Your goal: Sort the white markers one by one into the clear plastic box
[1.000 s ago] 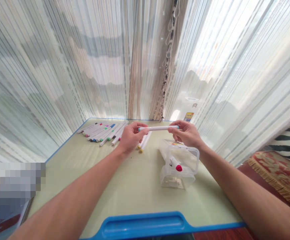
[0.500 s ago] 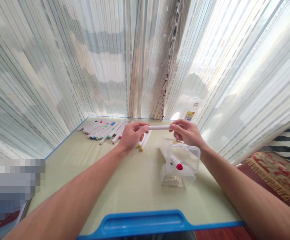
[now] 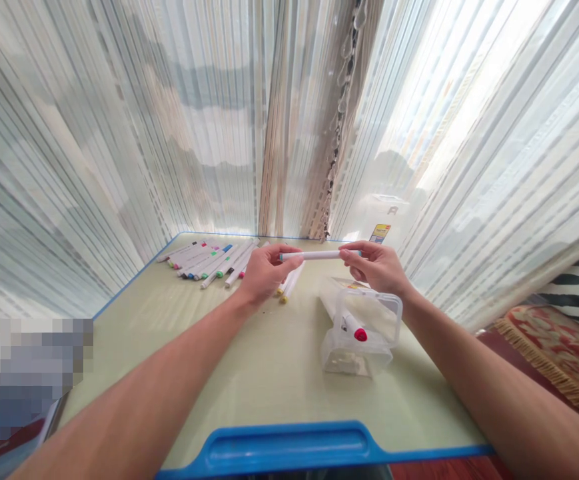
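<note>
My left hand [image 3: 266, 272] and right hand [image 3: 375, 267] pinch a white marker [image 3: 321, 255] by opposite ends for a level grip above the far half of the desk [image 3: 254, 380]. Toward its right edge, a clear case [image 3: 375, 311] cradles a red-capped marker [image 3: 359, 334].

A pale green table [image 3: 259, 373] with blue edging carries a clear plastic case [image 3: 349, 360]; left of the case lie two yellow-tipped markers [image 3: 292, 279], and farther left, assorted white markers [image 3: 214, 265].
</note>
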{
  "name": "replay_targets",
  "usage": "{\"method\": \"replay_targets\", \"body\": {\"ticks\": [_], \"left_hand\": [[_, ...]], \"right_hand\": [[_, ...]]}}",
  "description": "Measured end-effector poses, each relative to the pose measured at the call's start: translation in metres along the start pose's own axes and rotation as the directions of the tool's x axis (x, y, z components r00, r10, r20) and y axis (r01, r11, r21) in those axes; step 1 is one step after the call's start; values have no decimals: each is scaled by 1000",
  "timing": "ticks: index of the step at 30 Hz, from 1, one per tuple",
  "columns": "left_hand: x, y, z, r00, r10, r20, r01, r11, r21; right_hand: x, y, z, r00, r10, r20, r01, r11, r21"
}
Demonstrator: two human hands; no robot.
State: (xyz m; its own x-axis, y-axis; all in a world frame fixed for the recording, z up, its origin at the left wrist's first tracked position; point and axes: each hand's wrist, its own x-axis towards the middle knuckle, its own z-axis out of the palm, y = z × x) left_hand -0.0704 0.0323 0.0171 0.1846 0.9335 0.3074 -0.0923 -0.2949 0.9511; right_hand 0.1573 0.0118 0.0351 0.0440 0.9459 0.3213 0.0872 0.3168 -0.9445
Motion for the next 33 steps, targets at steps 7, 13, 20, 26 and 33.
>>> {"method": "replay_targets", "body": {"ticks": [7, 13, 20, 26, 33], "left_hand": [[0, -1, 2, 1000, 0, -9, 0, 1000, 11], [1, -3, 1, 1000, 16, -10, -16, 1000, -5], [0, 1, 1, 1000, -4, 4, 4, 998, -66], [0, 5, 2, 999, -34, 4, 34, 996, -84], [1, 5, -1, 999, -51, -8, 50, 993, -107]], "right_hand": [[-3, -3, 1, 999, 26, 20, -26, 1000, 2], [-3, -4, 2, 1000, 13, 8, -13, 1000, -5], [0, -1, 0, 1000, -8, 15, 8, 1000, -11], [1, 1, 0, 1000, 14, 7, -14, 1000, 27], [2, 2, -1, 997, 71, 2, -71, 996, 44]]}}
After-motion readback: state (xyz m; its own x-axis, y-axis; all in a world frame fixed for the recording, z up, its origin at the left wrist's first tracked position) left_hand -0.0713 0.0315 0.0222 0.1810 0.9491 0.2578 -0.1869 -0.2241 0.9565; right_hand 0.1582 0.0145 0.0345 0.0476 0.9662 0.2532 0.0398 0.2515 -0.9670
